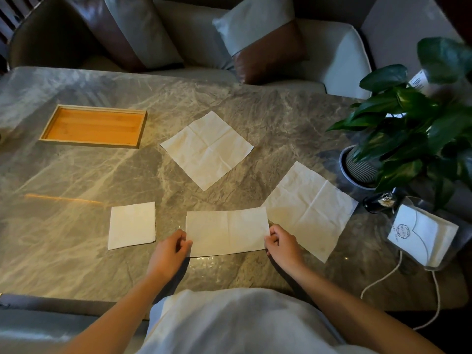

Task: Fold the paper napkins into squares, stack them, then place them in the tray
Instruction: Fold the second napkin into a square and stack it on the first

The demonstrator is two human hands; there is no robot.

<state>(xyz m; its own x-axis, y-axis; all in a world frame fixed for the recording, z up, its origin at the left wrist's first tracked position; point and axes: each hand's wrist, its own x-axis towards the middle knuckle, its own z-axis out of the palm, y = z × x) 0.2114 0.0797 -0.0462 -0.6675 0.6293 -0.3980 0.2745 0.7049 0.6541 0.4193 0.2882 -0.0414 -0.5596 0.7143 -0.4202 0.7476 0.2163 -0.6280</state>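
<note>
White paper is what both hands are working on. The half-folded napkin (226, 232) lies flat on the counter (76, 226), right in front of the person, with its long side going left to right. The left hand (169, 247) pinches the left end and the right hand (282, 244) pinches the right end, fingers pressed together on the paper. One end has to come over to meet the other. A finished square (132, 225) sits just to the left. The tray (92, 126) is far off, back and left.
</note>
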